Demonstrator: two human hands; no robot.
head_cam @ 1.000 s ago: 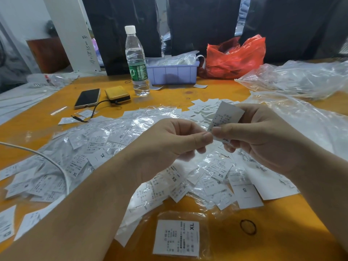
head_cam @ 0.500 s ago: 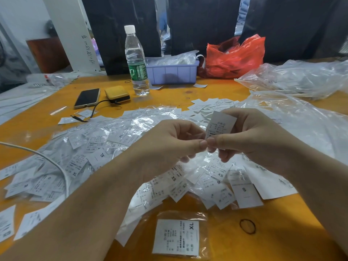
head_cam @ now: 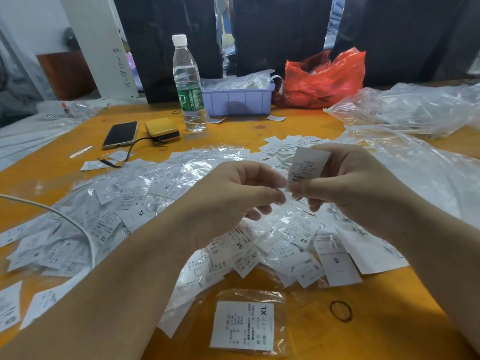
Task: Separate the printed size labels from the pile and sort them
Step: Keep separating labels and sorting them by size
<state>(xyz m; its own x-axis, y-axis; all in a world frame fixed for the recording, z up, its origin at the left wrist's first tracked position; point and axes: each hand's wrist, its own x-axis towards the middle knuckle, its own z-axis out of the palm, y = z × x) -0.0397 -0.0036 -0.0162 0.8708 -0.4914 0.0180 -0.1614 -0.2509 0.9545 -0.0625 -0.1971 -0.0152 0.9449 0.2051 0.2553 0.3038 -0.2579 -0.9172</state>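
One head-worn wide-angle view only, looking forward and down over the orange wooden counter (head_cam: 285, 126); it sits close above the person's two forearms, which enter from the bottom edge and meet mid-frame; the near counter edge lies below the frame; the far edge, by a clear plastic water bottle (head_cam: 188, 84) and a lilac plastic bin (head_cam: 237, 101), sits high in frame; straight lines bow toward the borders.
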